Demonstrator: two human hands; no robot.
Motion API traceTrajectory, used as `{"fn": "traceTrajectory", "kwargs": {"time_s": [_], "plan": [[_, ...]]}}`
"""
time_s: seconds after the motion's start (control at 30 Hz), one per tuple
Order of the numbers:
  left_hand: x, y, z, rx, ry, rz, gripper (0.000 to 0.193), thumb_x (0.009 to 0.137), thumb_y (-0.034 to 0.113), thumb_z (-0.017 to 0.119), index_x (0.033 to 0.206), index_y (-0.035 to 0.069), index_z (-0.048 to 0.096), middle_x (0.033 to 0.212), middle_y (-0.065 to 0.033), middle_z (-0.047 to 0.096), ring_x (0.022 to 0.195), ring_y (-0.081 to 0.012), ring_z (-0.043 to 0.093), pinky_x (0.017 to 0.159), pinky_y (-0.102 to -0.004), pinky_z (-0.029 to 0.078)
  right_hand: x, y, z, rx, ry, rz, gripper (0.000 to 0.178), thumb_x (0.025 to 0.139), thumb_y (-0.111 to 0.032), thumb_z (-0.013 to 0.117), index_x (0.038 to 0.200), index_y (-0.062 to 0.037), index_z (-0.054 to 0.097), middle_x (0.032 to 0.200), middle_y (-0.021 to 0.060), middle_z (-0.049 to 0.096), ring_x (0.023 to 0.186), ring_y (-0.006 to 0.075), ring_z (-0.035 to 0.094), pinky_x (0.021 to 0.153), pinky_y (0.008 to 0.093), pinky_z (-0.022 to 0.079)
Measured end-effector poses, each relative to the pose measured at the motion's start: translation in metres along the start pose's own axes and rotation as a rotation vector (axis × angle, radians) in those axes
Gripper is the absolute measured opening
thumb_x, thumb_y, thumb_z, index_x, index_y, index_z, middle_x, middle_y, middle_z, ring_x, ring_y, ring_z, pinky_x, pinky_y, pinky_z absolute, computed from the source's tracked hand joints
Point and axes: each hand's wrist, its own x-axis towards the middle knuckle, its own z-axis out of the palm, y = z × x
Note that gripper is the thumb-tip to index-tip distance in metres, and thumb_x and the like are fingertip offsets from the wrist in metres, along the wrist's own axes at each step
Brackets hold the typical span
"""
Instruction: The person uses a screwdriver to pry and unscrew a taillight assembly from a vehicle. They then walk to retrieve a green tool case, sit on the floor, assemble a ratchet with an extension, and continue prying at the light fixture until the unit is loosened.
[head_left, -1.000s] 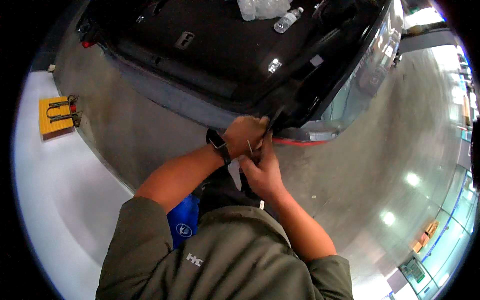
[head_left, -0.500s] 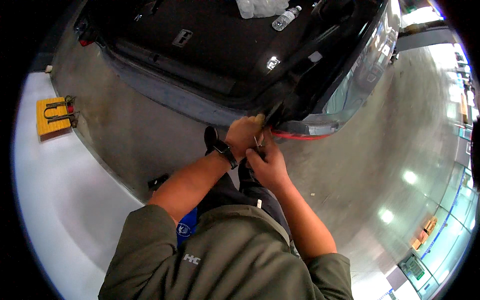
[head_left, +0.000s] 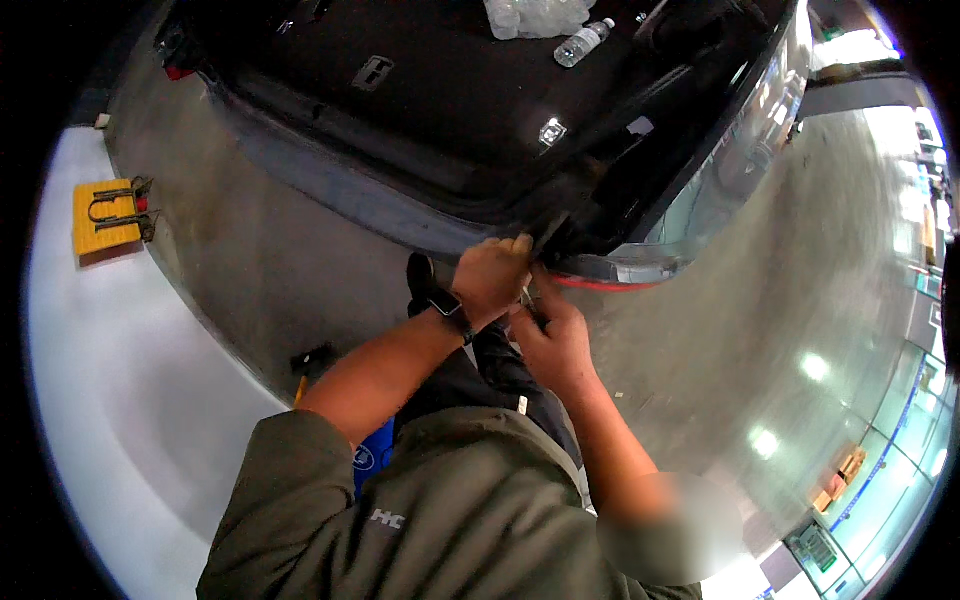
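Note:
My left hand (head_left: 490,277), with a dark watch on its wrist, is closed at the right rear corner of a car's open trunk. Its fingertips meet a black edge piece (head_left: 549,236) there; what they grip is hidden. Just below and to the right, my right hand (head_left: 556,340) is closed too, fingers pointing up toward the same corner. A thin, light-coloured piece (head_left: 526,297) shows between the two hands, by the right thumb, too small to name. Close beside the right fingers runs the red tail light (head_left: 605,284) of the car.
In the trunk (head_left: 440,110) lie a water bottle (head_left: 584,43) and a clear plastic bag (head_left: 535,15). A yellow box (head_left: 106,218) with a dark clamp-like thing on it stands on the white surface (head_left: 120,400) at left. A black-headed hammer-like tool (head_left: 312,360) is partly hidden by my left arm.
The view has shifted slightly, so the car sits a little lower and further right. My right hand has moved slightly down and right; both hands stay at the trunk corner.

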Motion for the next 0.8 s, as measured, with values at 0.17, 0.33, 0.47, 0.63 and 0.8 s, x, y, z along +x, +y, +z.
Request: {"fn": "traceTrajectory", "kwargs": {"time_s": [0.17,0.33,0.47,0.63,0.8], "plan": [[-0.003,0.001,0.022,-0.090,0.076,-0.092,0.024,0.088,0.020,0.066,0.104,0.004,0.058,0.091,-0.0179,0.070,0.087,-0.0403,0.068,0.074,-0.0523,0.055,0.008,-0.001,-0.004,-0.268,0.136,-0.094,0.048,0.096,-0.014,0.063,0.140,0.0039,0.056,0.078,0.0161,0.069,0.072,0.0176,0.067,0.069,0.0325,0.052],[-0.007,0.003,0.024,-0.137,0.179,-0.107,0.028,0.090,0.022,0.065,0.108,0.002,0.059,0.093,-0.0179,0.070,0.088,-0.0413,0.068,0.075,-0.0532,0.055,0.015,-0.012,0.000,-0.351,0.187,-0.153,0.035,0.096,-0.019,0.066,0.124,0.0024,0.064,0.084,0.0218,0.071,0.077,0.0316,0.072,0.071,0.0383,0.054],[0.002,0.001,0.018,-0.223,0.124,-0.084,0.038,0.090,0.023,0.065,0.119,0.000,0.060,0.097,-0.0197,0.070,0.093,-0.0429,0.067,0.077,-0.0523,0.055,0.021,-0.016,-0.003,-0.562,0.275,-0.166,0.031,0.095,-0.020,0.067,0.119,-0.0004,0.067,0.092,0.0233,0.072,0.086,0.0413,0.072,0.075,0.0428,0.055],[0.012,0.003,0.003,-0.254,0.077,-0.120,0.039,0.088,0.021,0.067,0.121,0.001,0.061,0.099,-0.0217,0.070,0.096,-0.0445,0.066,0.078,-0.0518,0.055,0.022,-0.029,-0.008,-0.527,0.242,-0.169,0.030,0.094,-0.020,0.066,0.115,0.0002,0.066,0.095,0.0238,0.072,0.089,0.0450,0.069,0.076,0.0464,0.055],[0.028,-0.011,0.003,-0.258,0.076,-0.023,0.039,0.087,0.019,0.067,0.124,0.005,0.062,0.112,-0.0229,0.065,0.097,-0.0465,0.065,0.082,-0.0525,0.056,0.019,-0.041,-0.007,-0.465,0.194,-0.187,0.034,0.093,-0.019,0.066,0.117,0.0037,0.065,0.097,0.0251,0.072,0.092,0.0467,0.069,0.078,0.0482,0.055]]}}
